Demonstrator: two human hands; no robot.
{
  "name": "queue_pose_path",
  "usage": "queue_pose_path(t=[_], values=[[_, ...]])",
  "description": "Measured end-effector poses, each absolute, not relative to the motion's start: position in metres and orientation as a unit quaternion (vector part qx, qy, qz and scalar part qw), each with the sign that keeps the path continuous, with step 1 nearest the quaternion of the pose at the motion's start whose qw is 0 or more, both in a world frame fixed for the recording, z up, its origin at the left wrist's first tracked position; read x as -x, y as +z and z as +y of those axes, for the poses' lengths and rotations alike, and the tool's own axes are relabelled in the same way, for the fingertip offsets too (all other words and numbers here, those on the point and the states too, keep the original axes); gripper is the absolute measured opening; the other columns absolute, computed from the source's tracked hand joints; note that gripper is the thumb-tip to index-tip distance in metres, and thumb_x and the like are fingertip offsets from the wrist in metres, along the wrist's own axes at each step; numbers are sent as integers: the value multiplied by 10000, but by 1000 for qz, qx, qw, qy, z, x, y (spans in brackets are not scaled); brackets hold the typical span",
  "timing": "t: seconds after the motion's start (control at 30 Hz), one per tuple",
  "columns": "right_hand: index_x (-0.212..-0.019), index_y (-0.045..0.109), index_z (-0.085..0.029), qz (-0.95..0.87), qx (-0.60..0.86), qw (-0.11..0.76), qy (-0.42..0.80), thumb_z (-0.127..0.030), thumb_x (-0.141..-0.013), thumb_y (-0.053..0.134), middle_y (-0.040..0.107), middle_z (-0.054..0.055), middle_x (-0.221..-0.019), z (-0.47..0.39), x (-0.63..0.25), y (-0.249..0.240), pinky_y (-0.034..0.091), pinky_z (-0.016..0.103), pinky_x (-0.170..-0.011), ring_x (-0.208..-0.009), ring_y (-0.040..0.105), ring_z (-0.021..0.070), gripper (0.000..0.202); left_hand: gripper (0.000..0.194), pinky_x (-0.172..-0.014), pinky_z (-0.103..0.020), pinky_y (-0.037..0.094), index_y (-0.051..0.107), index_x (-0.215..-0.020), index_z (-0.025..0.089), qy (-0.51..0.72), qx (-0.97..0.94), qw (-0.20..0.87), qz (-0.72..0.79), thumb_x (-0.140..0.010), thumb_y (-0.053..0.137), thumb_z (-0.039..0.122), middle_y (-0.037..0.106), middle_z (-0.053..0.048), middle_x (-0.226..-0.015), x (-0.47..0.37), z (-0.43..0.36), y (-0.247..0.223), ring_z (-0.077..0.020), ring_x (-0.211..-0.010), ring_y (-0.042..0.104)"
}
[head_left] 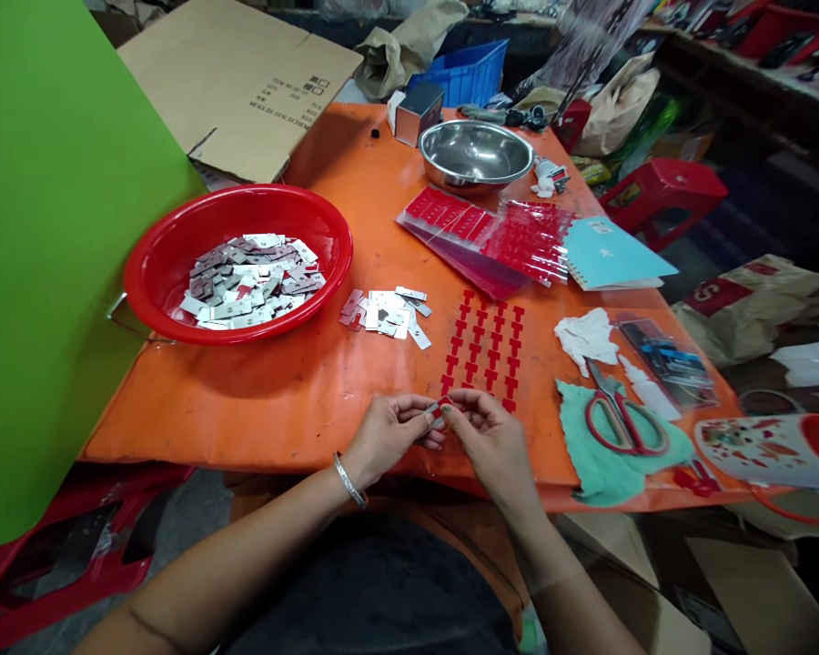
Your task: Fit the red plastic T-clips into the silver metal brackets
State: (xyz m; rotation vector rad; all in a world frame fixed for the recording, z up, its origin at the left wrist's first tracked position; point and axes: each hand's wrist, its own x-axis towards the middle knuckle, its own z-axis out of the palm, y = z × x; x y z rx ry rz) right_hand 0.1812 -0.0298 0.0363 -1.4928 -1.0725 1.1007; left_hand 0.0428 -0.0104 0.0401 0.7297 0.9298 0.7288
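My left hand [399,429], with a bracelet at the wrist, pinches a small metal plate [432,411] near the table's front edge. My right hand [488,435] closes on a small red piece [444,403] at the same spot, and the fingertips of both hands meet there. Just beyond them, red T-shaped pieces [495,337] lie in several columns. Left of these is a small pile of metal plates [389,312]. A red basin [312,211] holds many more such plates, some grey and some whitish.
On the orange table [259,400] stand a steel bowl [476,155], red sheets [450,218] and a blue notebook [614,252]. Scissors [624,423] rest on a green cloth [601,473] at the right, beside a white and orange mug [757,446]. A green panel [55,227] borders the left.
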Motion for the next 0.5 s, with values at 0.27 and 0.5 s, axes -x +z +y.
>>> queue_pose_path(t=[0.27,0.5], values=[[-702,633,-162,-407,592,484,500,-441,-746,635,582,-4,-550,-32,-173,32,370,205,-400,-447,469,97,283,379,-632,-262,516,682,-880,88,310,-389,771,397,-685,690,414,676,-85,-754,-34,-9,43,-126,-618,614],[-770,685,-169,-531,600,413,434,-474,-838,491,646,45,-684,-3,-172,26,436,272,-514,-604,566,170,368,302,-642,-260,515,668,-946,102,360,-474,657,463,-753,623,329,687,-85,-791,9,17,64,-141,-650,628]])
